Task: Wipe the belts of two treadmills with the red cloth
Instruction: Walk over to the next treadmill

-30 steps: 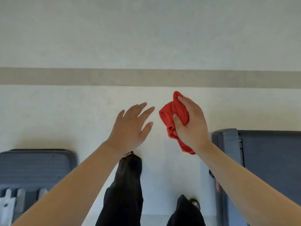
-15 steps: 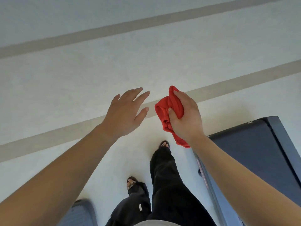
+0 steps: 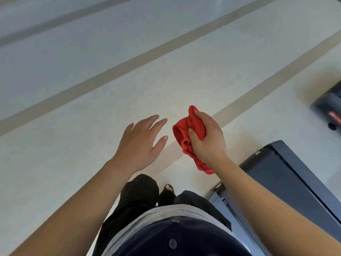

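The red cloth point(image 3: 186, 137) is held bunched in the air above the floor point(image 3: 73, 126), squeezed in the grip of the right hand point(image 3: 208, 143). The left hand point(image 3: 140, 145) is beside it, fingers spread, nothing held. 1 treadmill point(image 3: 304, 174) lies low at the right, untouched. An approach is judged to be in hand; next the cloth must be lowered onto its belt point(image 3: 273, 174).

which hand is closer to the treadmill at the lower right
Right. The right hand, gripping the red cloth, is just left of the treadmill; the left hand is farther left, open.
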The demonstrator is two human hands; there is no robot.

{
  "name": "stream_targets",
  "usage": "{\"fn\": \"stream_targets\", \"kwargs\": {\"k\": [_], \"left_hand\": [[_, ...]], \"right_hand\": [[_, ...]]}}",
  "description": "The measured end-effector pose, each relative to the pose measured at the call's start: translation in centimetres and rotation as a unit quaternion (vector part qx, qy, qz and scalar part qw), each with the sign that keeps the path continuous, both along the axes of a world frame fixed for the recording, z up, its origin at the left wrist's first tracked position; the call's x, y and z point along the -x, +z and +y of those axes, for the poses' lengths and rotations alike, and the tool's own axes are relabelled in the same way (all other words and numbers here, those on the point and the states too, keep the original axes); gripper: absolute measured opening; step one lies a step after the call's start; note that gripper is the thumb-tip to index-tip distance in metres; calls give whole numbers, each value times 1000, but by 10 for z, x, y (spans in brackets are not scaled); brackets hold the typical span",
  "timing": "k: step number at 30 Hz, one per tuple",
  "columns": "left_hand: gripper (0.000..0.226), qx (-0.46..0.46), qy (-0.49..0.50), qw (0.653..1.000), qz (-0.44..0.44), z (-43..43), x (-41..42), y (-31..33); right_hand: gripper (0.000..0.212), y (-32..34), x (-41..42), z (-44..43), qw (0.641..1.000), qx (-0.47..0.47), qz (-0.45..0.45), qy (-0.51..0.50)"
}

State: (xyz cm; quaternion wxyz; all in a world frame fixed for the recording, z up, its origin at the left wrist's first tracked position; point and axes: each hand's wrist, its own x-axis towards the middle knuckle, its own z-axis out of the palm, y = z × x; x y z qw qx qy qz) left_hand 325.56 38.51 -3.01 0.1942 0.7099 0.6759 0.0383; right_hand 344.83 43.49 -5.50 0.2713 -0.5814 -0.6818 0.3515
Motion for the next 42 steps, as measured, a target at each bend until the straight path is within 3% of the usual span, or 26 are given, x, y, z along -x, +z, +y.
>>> {"fn": "stream_targets", "kwargs": {"k": [8, 15, 25, 37, 42], "left_hand": [[55, -18, -53, 998, -2, 193, 9, 3], [55, -1, -209, 977, 31, 384, -14, 6], [55, -1, -478, 878, 18, 555, -242, 1], [52, -16, -493, 870, 1, 716, -469, -1], [54, -4, -528, 849, 4, 794, -567, -14]], "right_hand": [[54, -5, 8, 159, 997, -8, 3, -75], [54, 5, -34, 273, 977, -20, -31, -210], [52, 2, -183, 348, 880, -28, -5, -475], [53, 6, -405, 510, 875, -19, -23, -483], [57, -9, -480, 584, 852, 3, -10, -524]]}}
